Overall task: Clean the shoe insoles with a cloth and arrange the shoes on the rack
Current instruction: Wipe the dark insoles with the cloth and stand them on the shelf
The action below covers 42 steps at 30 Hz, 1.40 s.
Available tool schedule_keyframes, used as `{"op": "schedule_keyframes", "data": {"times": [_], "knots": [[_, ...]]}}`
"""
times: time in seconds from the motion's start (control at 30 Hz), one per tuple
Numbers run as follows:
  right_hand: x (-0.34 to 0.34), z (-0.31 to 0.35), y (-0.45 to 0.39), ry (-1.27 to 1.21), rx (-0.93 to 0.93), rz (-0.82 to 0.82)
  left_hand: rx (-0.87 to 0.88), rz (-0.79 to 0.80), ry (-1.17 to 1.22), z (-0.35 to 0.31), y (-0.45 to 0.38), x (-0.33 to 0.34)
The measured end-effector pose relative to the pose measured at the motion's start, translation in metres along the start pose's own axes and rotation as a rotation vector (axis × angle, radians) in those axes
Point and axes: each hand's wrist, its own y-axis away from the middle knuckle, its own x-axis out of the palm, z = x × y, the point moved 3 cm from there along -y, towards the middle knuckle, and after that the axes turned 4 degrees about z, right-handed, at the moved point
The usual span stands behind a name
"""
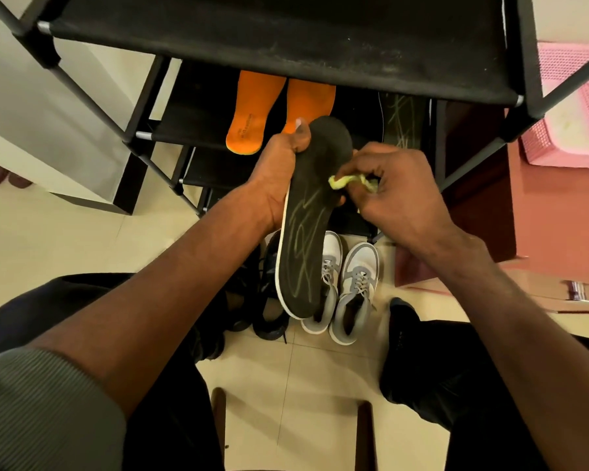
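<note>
Rack (286, 35) of black shelves stands at the far side, above shoes on the floor.
Grey sneakers (340, 283) sit near, right of black shoes (269, 300); orange insoles (252, 120) lie on a lower shelf. Left hand (279, 171) grips the black insole (306, 232) by its left edge, thumb on top; right hand (395, 192) pinches a yellow-green cloth (347, 181) against its right side.

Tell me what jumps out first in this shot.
Mid-frame, the left hand grips a black insole with green scribble lines while the right hand rubs a yellow-green cloth on it. Behind, two orange insoles lie on a rack shelf; grey-and-white sneakers stand on the floor below.
</note>
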Motion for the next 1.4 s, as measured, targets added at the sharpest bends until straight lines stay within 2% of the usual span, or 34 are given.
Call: {"op": "schedule_keyframes", "data": {"times": [0.1, 0.2, 0.33, 0.53, 0.63, 0.73, 0.87, 0.93, 1.03, 1.07, 1.17, 1.23, 1.4], "knots": [[-0.007, -0.011, -0.002, 0.094, 0.107, -0.137, -0.056, 0.027, -0.048, 0.007, 0.000, 0.006], [-0.024, -0.025, -0.004, 0.105, 0.218, -0.249, -0.119, 0.126, -0.069, 0.013, 0.005, 0.015], [-0.034, -0.026, -0.004, 0.016, 0.225, -0.328, -0.134, 0.205, -0.115, 0.013, 0.005, 0.016], [-0.028, -0.018, -0.005, 0.083, 0.162, -0.286, -0.092, 0.217, -0.088, 0.015, 0.002, 0.015], [-0.022, -0.016, -0.003, 0.106, 0.175, -0.235, -0.047, 0.161, -0.056, 0.011, -0.002, 0.008], [-0.014, -0.006, -0.002, 0.057, 0.186, -0.202, -0.005, 0.077, -0.018, 0.006, -0.004, 0.003], [0.007, 0.011, 0.003, -0.081, 0.110, -0.048, 0.017, -0.006, 0.027, 0.001, -0.007, -0.004], [0.007, 0.008, 0.003, -0.035, 0.116, -0.088, 0.005, 0.007, -0.006, 0.003, -0.005, -0.002], [-0.007, -0.004, 0.001, 0.067, 0.224, -0.220, -0.019, 0.079, -0.011, 0.009, -0.001, 0.007], [-0.008, -0.003, 0.001, 0.063, 0.229, -0.215, -0.016, 0.088, 0.003, 0.010, -0.001, 0.008], [0.007, 0.016, 0.006, -0.071, 0.133, -0.064, -0.006, 0.109, 0.070, 0.008, -0.001, 0.007], [0.012, 0.021, 0.007, -0.119, 0.101, -0.042, 0.002, 0.126, 0.068, 0.006, -0.002, 0.004], [-0.016, -0.008, -0.002, 0.098, 0.276, -0.268, -0.004, 0.145, -0.068, 0.019, -0.004, 0.009]]}}
